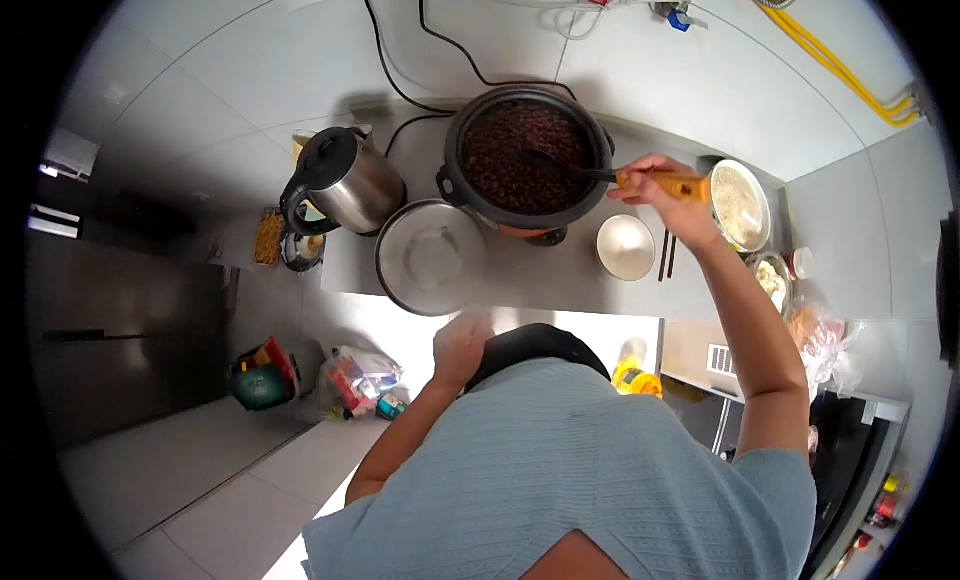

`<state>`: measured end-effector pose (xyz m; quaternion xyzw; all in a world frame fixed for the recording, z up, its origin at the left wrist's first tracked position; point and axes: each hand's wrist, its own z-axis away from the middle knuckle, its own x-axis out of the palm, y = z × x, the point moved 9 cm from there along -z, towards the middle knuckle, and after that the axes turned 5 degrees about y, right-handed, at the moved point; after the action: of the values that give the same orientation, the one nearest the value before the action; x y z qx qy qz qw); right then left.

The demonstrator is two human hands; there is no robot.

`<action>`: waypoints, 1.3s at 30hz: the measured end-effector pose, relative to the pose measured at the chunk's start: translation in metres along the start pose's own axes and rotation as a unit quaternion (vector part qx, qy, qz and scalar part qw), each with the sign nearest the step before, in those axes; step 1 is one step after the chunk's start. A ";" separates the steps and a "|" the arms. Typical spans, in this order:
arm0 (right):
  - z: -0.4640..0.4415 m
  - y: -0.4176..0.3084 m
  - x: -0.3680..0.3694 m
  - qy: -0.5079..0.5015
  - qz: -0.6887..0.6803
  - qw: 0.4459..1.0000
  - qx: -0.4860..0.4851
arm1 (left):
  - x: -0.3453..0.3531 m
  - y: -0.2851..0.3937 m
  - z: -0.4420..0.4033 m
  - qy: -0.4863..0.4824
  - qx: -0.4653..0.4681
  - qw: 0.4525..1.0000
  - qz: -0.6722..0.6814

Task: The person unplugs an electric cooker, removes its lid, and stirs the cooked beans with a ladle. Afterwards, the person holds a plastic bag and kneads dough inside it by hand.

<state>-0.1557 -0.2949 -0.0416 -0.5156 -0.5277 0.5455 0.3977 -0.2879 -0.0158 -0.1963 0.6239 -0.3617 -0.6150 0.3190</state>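
My right hand (665, 192) is wrapped round the orange handle of a black spoon (600, 175), whose head rests in the dark red beans (515, 145) inside a dark cooking pot (453, 165). Below the pot's right side stands a small white bowl (626, 248), with dark chopsticks (667, 257) beside it. My left hand (463, 348) hangs near the counter's front edge, just below a round metal-rimmed lid or dish (430, 258); its fingers are blurred, and whether they hold anything is unclear.
A steel kettle (362, 185) stands left of the pot, its black cord running up the wall. At the right are a bowl of grain-like food (738, 208) and a smaller dish of pale pieces (770, 283). Plastic bags (362, 380) lie lower left. The counter (560, 285) has a front edge.
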 end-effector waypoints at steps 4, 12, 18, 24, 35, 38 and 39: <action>-0.015 0.015 -0.024 0.112 -0.064 0.987 0.099 | -0.006 -0.003 0.010 0.010 -0.054 0.998 0.012; -0.016 0.034 -0.042 0.200 -0.156 0.955 0.152 | -0.006 -0.012 0.025 0.008 -0.100 0.995 -0.003; -0.015 0.040 -0.058 0.218 -0.203 0.941 0.159 | -0.004 -0.012 0.024 0.007 -0.104 0.994 -0.010; -0.013 0.023 -0.063 0.233 -0.211 0.937 0.154 | 0.000 -0.009 0.020 0.008 -0.068 0.998 -0.002; 0.002 -0.044 -0.036 0.183 -0.062 0.980 0.041 | -0.002 -0.006 0.016 -0.002 -0.065 0.998 0.004; 0.014 -0.059 -0.020 0.133 -0.012 0.991 -0.008 | -0.001 -0.011 0.015 0.010 -0.050 0.999 0.010; 0.018 -0.072 -0.009 0.088 0.018 0.993 -0.079 | -0.002 -0.011 0.015 0.010 -0.050 0.999 0.010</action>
<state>-0.1795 -0.2980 0.0291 -0.6010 -0.5228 0.4612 0.3909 -0.3020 -0.0079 -0.2053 0.6094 -0.3334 -0.6231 0.3595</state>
